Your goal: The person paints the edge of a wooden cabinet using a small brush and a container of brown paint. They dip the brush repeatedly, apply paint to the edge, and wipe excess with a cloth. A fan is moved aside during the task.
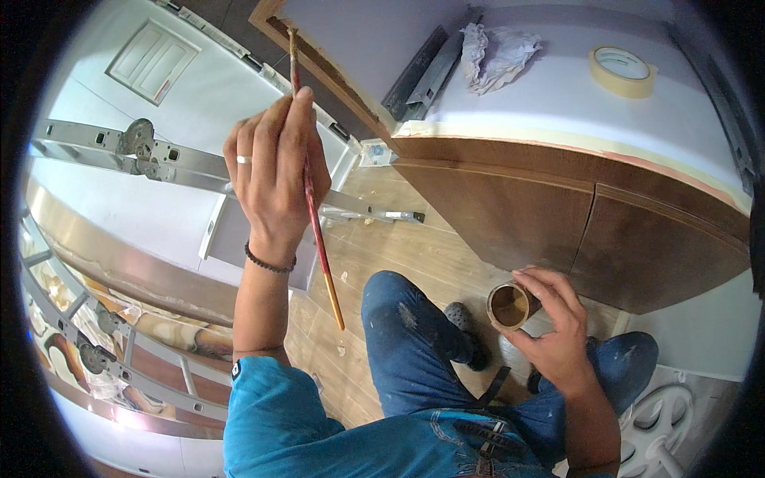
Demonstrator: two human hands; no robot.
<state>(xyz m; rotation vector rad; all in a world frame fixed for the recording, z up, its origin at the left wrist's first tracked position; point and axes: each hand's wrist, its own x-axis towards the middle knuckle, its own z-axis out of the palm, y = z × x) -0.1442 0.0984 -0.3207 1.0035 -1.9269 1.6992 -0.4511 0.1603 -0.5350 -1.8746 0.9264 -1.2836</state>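
Observation:
My left hand (278,161), with a ring and a beaded bracelet on that arm, grips a slim paintbrush (320,245) with a worn red and orange handle. Its bristle end points up the picture, at the brown wooden edge strip (334,77) of a cabinet panel; whether it touches cannot be told. In my right hand (559,325) is a small round jar (508,306) with brown liquid inside, held by thumb and fingers above the floor, in front of the brown cabinet doors (502,209).
Crumpled paper (499,57), metal rails (430,77) and a masking tape roll (623,71) lie on the white cabinet surface (556,113). Masking tape (514,132) lines its front edge. Folding ladder sections (197,161) cross the left side. A white wheel-shaped base (651,424) stands lower right.

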